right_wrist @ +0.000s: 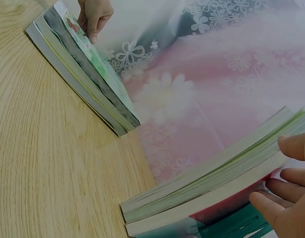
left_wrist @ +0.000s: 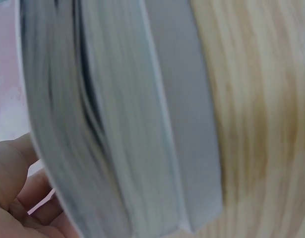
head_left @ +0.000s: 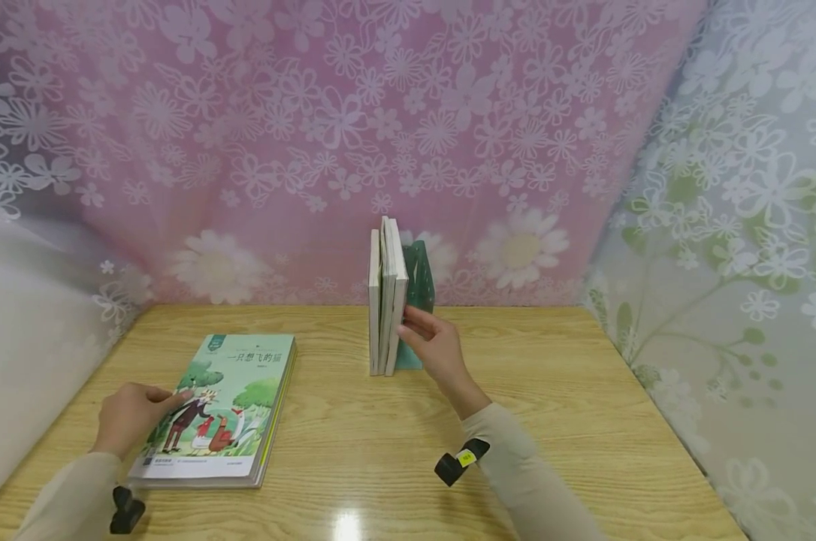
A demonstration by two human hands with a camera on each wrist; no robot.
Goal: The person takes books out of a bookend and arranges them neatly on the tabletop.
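Note:
A stack of books lies flat at the table's left, topped by a green illustrated book (head_left: pixel 228 406) with Chinese lettering. My left hand (head_left: pixel 137 413) grips this top book at its left edge, thumb over the cover; in the left wrist view the fingers (left_wrist: pixel 35 191) are partly hidden behind the stack. Several upright books (head_left: pixel 386 300) stand at the table's middle, page edges facing me, beside a green bookend (head_left: pixel 420 282). Against the rightmost upright book rests my right hand (head_left: pixel 438 353), its thumb near the page edges and its extended fingers (right_wrist: pixel 266 203) along the red-and-teal cover.
The wood-grain table (head_left: pixel 340 443) meets a pink floral curtain (head_left: pixel 300 188) just behind the upright books. Pale floral curtains (head_left: pixel 739 300) hang along both sides. Black straps (head_left: pixel 458 462) circle both sleeved wrists.

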